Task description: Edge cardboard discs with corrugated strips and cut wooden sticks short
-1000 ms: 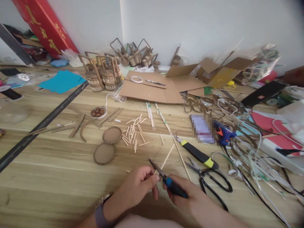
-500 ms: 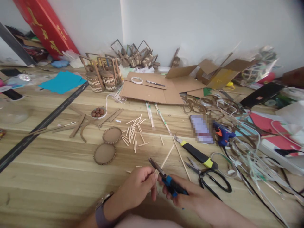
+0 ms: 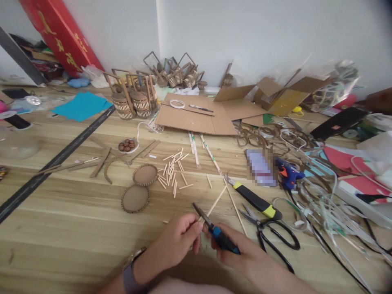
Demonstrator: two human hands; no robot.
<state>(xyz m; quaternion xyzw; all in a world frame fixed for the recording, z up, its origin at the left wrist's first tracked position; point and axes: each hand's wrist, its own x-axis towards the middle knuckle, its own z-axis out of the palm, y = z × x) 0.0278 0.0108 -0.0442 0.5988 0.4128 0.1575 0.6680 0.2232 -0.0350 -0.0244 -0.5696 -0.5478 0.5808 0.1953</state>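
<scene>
My left hand [image 3: 180, 237] is closed, its thumb and fingers pinching light wooden sticks at their ends. One longer wooden stick [image 3: 217, 201] slants up and away from behind the jaws. My right hand [image 3: 235, 249] is wrapped round blue-and-black-handled pliers [image 3: 225, 240], whose dark jaws lie across the sticks beside my left fingertips. Whether the jaws touch the wood I cannot tell. Beyond my hands lies a loose pile of short stick pieces [image 3: 170, 169]. Another long stick [image 3: 237, 208] rests on the table to the right of the pliers.
Black scissors [image 3: 260, 224] and yellow-black cutters [image 3: 254, 199] lie right. Two round brown discs [image 3: 135, 199] sit left. Farther off are a glue gun [image 3: 288, 173], a flat cardboard sheet [image 3: 196, 118], small woven baskets [image 3: 122, 104] and tangled strips [image 3: 324, 212].
The plier handles have come together in my right hand. My left hand stays nearly in place, still pinching the sticks.
</scene>
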